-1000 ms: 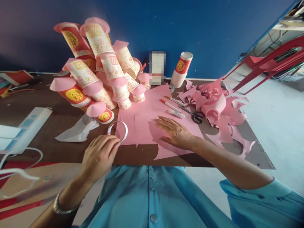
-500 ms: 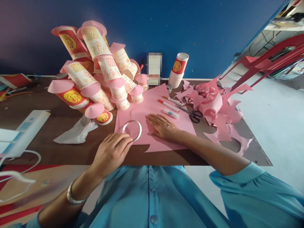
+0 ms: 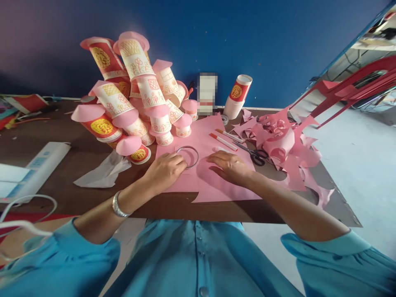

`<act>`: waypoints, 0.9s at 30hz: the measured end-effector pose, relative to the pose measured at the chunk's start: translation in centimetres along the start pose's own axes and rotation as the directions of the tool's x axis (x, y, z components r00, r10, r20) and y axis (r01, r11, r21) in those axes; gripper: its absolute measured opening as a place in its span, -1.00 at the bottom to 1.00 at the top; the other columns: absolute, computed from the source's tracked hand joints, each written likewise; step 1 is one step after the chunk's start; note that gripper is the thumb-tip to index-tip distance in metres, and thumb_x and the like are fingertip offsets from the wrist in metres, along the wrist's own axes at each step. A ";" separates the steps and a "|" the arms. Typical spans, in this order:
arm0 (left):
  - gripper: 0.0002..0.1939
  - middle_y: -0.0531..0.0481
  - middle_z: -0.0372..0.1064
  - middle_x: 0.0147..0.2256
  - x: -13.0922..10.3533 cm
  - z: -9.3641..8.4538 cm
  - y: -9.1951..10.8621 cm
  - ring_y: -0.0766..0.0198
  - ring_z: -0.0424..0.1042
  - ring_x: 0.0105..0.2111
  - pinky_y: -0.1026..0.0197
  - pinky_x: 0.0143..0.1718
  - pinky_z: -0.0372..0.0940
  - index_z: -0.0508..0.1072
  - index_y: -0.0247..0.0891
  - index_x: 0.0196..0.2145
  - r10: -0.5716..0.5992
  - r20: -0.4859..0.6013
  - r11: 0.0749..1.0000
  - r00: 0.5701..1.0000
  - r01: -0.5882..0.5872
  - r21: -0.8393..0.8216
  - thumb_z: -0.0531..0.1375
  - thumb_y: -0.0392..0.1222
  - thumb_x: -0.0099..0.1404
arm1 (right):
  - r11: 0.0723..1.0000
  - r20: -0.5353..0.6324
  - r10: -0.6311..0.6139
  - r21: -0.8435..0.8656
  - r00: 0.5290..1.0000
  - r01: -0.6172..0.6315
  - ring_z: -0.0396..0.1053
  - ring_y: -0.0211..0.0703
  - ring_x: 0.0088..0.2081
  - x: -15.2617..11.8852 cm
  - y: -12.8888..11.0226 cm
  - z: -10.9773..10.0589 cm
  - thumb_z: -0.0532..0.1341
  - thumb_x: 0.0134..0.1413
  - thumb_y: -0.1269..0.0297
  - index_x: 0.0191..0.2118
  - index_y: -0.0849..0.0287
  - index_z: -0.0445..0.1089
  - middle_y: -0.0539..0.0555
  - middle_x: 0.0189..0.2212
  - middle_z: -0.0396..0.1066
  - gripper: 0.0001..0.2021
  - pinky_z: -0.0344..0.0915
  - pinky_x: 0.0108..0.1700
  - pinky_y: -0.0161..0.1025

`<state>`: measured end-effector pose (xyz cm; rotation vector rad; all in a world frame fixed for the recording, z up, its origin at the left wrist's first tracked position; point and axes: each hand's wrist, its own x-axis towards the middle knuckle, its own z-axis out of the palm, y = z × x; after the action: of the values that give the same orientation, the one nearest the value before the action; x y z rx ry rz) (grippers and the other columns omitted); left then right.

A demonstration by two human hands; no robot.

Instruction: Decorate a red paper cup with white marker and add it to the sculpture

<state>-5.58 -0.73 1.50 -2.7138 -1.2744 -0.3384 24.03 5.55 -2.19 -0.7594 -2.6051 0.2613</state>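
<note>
While the left hand (image 3: 163, 171) pinches the ring (image 3: 187, 156) flat on the pink sheet (image 3: 213, 183), seemingly as a template, the right hand (image 3: 230, 167) lies open beside the ring, pinning the sheet.

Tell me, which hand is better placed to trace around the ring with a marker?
Probably the right. The left hand already holds the ring on the pink paper, while the right hand lies flat beside it, nearest the orange-capped marker.
</note>
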 end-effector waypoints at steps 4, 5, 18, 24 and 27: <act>-0.76 -0.08 0.54 -0.29 0.9 0.5 -1.1 0.13 0.52 -0.23 0.11 -0.22 0.37 0.60 -0.24 -0.29 0.052 0.046 0.998 0.998 -0.050 -0.024 0.19 -0.44 0.47 | 1.000 -0.023 0.008 0.008 1.000 -0.007 0.63 0.07 0.08 0.3 0.3 0.0 0.27 0.45 0.27 0.13 0.05 0.57 0.19 0.04 0.66 -0.76 0.60 0.22 0.08; -0.78 -0.07 0.55 -0.29 0.8 0.5 -1.3 0.13 0.52 -0.23 0.10 -0.21 0.37 0.61 -0.24 -0.30 0.059 0.055 0.998 0.997 -0.058 -0.022 0.21 -0.41 0.47 | 1.000 -0.032 0.000 0.008 0.999 0.000 0.63 0.06 0.08 0.3 0.3 0.2 0.26 0.46 0.27 0.13 0.04 0.56 0.17 0.05 0.66 -0.77 0.59 0.23 0.07; -0.57 -0.15 0.59 0.14 0.3 -1.1 -3.8 0.01 0.56 0.16 -0.03 0.19 0.48 0.50 -0.19 0.21 -0.105 0.067 0.951 0.992 0.120 -0.285 0.34 -0.23 0.42 | 0.999 -0.112 -0.018 0.037 0.994 0.022 0.59 0.13 0.07 -0.1 0.7 1.5 0.16 0.49 0.30 0.15 0.10 0.56 0.22 0.05 0.63 -0.72 0.55 0.25 0.20; -0.17 -0.31 0.39 0.37 0.9 0.2 -3.6 -0.15 0.39 0.38 -0.23 0.41 0.32 0.24 -0.25 0.43 -0.121 0.132 0.931 0.984 0.158 -0.329 0.46 -0.10 0.33 | 0.999 -0.138 -0.030 -0.036 0.990 0.025 0.60 0.06 0.05 0.0 0.5 1.7 0.17 0.52 0.30 0.09 0.07 0.58 0.16 0.04 0.65 -0.75 0.58 0.23 0.10; -0.19 -0.33 0.39 0.37 0.9 1.4 -3.4 -0.18 0.38 0.38 -0.30 0.43 0.27 0.22 -0.25 0.44 -0.123 0.125 0.926 0.984 0.159 -0.343 0.42 -0.06 0.37 | 1.000 -0.122 -0.013 -0.022 0.992 0.010 0.60 0.06 0.07 0.1 0.5 1.6 0.16 0.53 0.28 0.09 0.05 0.58 0.16 0.04 0.64 -0.75 0.58 0.25 0.13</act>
<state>-7.44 2.41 0.45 -2.9698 -1.5803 -0.4928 23.45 5.95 -3.75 -0.7436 -2.5001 0.1780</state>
